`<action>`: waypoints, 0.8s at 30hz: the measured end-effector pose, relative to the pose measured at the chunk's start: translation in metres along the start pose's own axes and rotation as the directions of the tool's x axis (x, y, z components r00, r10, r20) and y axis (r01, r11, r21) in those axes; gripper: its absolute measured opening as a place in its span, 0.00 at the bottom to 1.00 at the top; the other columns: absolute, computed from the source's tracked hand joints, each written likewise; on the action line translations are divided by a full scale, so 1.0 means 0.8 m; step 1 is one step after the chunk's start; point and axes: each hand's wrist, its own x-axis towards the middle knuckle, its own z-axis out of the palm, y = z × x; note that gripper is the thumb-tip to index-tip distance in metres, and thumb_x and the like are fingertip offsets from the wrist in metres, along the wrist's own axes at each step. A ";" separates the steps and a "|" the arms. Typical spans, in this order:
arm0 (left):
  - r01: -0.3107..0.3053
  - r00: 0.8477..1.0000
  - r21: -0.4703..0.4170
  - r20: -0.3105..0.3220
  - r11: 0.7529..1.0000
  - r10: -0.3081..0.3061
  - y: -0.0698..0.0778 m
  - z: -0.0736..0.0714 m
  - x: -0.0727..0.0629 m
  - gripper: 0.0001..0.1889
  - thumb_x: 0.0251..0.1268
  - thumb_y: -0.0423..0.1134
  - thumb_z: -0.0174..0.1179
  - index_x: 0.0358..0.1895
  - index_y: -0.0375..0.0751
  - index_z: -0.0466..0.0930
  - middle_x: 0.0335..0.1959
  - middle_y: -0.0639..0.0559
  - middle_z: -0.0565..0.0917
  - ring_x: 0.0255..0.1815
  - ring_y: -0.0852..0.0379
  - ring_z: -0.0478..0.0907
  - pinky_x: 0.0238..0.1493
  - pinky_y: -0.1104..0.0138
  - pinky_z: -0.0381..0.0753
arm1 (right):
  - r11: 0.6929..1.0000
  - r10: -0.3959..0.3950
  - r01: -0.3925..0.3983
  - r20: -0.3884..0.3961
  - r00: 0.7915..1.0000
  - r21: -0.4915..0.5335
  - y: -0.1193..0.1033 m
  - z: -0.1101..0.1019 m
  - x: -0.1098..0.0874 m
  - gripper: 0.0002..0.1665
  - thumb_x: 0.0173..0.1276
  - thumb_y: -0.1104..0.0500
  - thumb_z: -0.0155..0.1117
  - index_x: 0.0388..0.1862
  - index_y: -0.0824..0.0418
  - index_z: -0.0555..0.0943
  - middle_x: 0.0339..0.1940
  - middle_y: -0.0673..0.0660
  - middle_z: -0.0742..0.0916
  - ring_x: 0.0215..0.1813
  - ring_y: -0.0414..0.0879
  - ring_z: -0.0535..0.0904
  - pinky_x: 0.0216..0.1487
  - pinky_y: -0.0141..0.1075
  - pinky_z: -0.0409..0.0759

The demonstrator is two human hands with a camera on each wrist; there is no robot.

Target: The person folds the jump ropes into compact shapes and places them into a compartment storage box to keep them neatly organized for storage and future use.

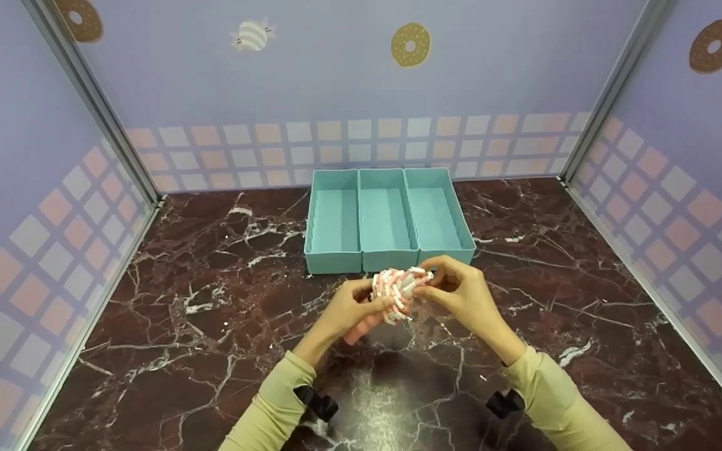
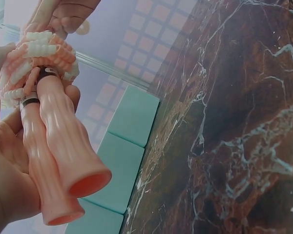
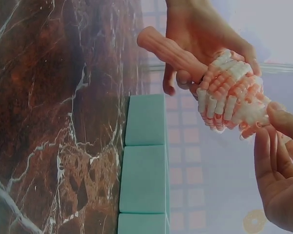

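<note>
A beaded skipping rope (image 1: pixel 392 289) in pink and white is wound into a compact bundle above the table. My left hand (image 1: pixel 343 311) grips the bundle from the left, with the thumb across the beads. Two pink ribbed handles (image 2: pixel 71 134) hang side by side below the coils in the left wrist view, their flared open ends downward. At the bundle's other side, my right hand (image 1: pixel 464 297) pinches a bit of the beaded strand between thumb and fingers. The right wrist view shows these right fingertips (image 3: pixel 272 109) at the edge of the coils. Parts of the rope are hidden behind the left fingers.
Three teal bins (image 1: pixel 334 262) stand side by side behind the hands, near the back wall. The table (image 1: pixel 223 351) has a dark red marbled top. Lilac panels (image 1: pixel 329 75) with checks and sweets enclose it at the back and both sides.
</note>
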 end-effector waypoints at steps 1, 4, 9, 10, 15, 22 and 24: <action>0.000 1.000 0.002 0.001 1.000 0.000 0.000 0.000 0.000 0.20 0.66 0.37 0.68 0.53 0.21 0.84 0.35 0.54 0.84 0.35 0.61 0.77 0.39 0.71 0.79 | 1.000 0.004 -0.004 -0.007 1.000 0.000 0.000 0.000 0.000 0.17 0.57 0.71 0.80 0.46 0.68 0.86 0.24 0.51 0.82 0.26 0.36 0.76 0.27 0.25 0.74; 0.002 1.000 -0.032 0.008 0.999 -0.001 -0.001 0.002 0.001 0.20 0.66 0.37 0.67 0.52 0.20 0.83 0.35 0.55 0.84 0.35 0.61 0.77 0.38 0.71 0.79 | 1.000 -0.009 0.009 -0.030 1.000 0.003 0.002 0.001 -0.001 0.14 0.57 0.72 0.80 0.40 0.67 0.85 0.23 0.50 0.81 0.24 0.35 0.73 0.25 0.24 0.71; 0.004 1.000 -0.122 0.000 0.993 -0.004 -0.005 0.008 0.001 0.21 0.66 0.38 0.63 0.46 0.16 0.81 0.30 0.58 0.81 0.31 0.64 0.75 0.32 0.74 0.76 | 0.995 -0.101 0.102 -0.105 0.989 0.003 0.007 0.010 -0.004 0.14 0.56 0.73 0.80 0.38 0.66 0.85 0.28 0.55 0.87 0.28 0.36 0.77 0.28 0.24 0.75; 0.009 1.000 -0.136 -0.007 0.991 -0.010 -0.006 0.010 0.002 0.21 0.66 0.38 0.63 0.45 0.16 0.81 0.29 0.58 0.81 0.29 0.64 0.75 0.30 0.74 0.76 | 0.992 -0.129 0.129 -0.130 0.983 -0.007 0.008 0.013 -0.005 0.14 0.55 0.74 0.80 0.38 0.66 0.85 0.29 0.56 0.88 0.29 0.36 0.78 0.29 0.24 0.77; 0.031 0.999 -0.278 -0.029 0.960 -0.041 -0.006 0.017 0.002 0.18 0.66 0.38 0.62 0.44 0.20 0.83 0.30 0.56 0.83 0.30 0.65 0.77 0.32 0.74 0.78 | 0.965 -0.262 0.244 -0.259 0.930 -0.102 0.009 0.029 -0.011 0.17 0.54 0.77 0.80 0.41 0.67 0.87 0.36 0.59 0.90 0.31 0.38 0.83 0.33 0.24 0.82; 0.023 0.998 -0.392 -0.046 0.920 -0.045 -0.006 0.023 0.001 0.14 0.64 0.42 0.65 0.42 0.32 0.86 0.31 0.54 0.83 0.30 0.64 0.78 0.32 0.74 0.79 | 0.953 -0.304 0.283 -0.342 0.889 -0.113 0.005 0.043 -0.019 0.20 0.55 0.82 0.77 0.45 0.69 0.87 0.35 0.60 0.88 0.37 0.39 0.87 0.36 0.27 0.86; 0.026 0.997 -0.392 -0.053 0.920 -0.050 -0.006 0.024 0.000 0.14 0.64 0.42 0.66 0.42 0.32 0.86 0.30 0.54 0.83 0.29 0.64 0.77 0.30 0.75 0.78 | 0.953 -0.302 0.281 -0.355 0.885 -0.109 0.005 0.045 -0.022 0.20 0.55 0.83 0.76 0.45 0.69 0.87 0.36 0.61 0.88 0.39 0.40 0.88 0.38 0.27 0.86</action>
